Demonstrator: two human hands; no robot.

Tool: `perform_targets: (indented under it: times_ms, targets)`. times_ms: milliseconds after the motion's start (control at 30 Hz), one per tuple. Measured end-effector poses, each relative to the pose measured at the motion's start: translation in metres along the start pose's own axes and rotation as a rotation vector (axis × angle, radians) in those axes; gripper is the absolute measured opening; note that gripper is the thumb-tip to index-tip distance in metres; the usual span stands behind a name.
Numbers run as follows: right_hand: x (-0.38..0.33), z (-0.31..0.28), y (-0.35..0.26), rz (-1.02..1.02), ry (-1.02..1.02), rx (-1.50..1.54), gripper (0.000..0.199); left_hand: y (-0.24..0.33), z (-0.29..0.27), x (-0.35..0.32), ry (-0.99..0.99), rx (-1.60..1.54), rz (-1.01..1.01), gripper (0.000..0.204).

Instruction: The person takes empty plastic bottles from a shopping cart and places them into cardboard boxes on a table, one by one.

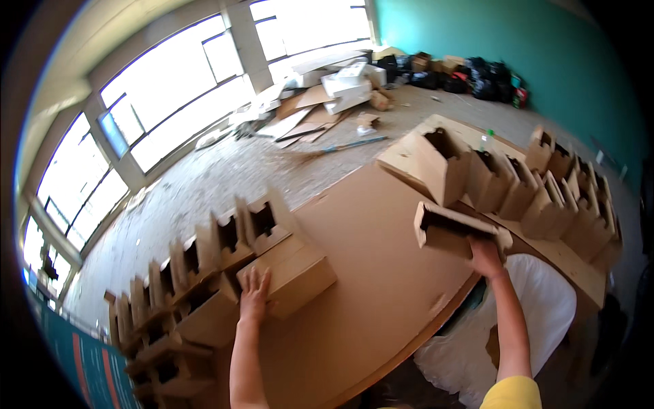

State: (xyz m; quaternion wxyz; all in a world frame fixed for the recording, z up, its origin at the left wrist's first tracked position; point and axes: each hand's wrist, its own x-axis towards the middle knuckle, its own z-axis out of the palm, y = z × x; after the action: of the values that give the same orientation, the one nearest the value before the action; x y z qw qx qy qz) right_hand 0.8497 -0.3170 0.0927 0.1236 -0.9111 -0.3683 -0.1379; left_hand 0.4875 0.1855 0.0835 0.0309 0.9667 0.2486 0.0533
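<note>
The floor (211,180) of the room is dusty and grey, and a teal wall (490,41) closes the far right side. Along the left there are at least 4 windows (177,85), very bright. A counter (368,225), covered with brown cardboard, fills the middle. Beyond it, on the floor, lies 1 heap of white foam and flat cardboard (344,88), and near the wall several black bags (486,88); they overlap, so I cannot count them.

On the counter's left side stand rows of open cartons (225,238), packed closely beside the left hand (254,294). To the right, a second group of cartons (487,183) stands on a wooden board (402,158), just behind the right hand (485,258). Both groups are partly hidden, so their exact number I cannot tell. 1 white sack (538,290) is under the right forearm.

The 2 hands are well apart. The left hand lies with spread fingers on 1 closed carton (300,276), at the inner edge of the left rows. The right hand, below a yellow sleeve (512,393), grips 1 tilted carton (439,234) by its near side, its opening upward.
</note>
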Motion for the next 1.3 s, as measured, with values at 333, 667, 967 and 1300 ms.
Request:
perform_targets:
  times_ms: [333,667,967,1300]
  targets:
    - [-0.062,-0.027,-0.265,-0.771,-0.438,0.447,0.048,0.018,-0.020,-0.089,0.118,-0.140,-0.044,0.068]
    - [-0.141,-0.014,-0.501,-1.132,-0.508,0.365,0.054,-0.069,-0.069,-0.508,0.737,-0.441,-0.776,0.031]
    - [-0.201,0.016,-0.660,-1.090,-0.454,0.221,0.074,-0.180,0.101,-0.906,0.544,-0.290,-1.726,0.020]
    - [-0.206,-0.010,-0.664,-0.910,-0.492,-0.049,0.056,-0.218,0.312,-0.890,-0.229,-0.465,-1.515,0.048]
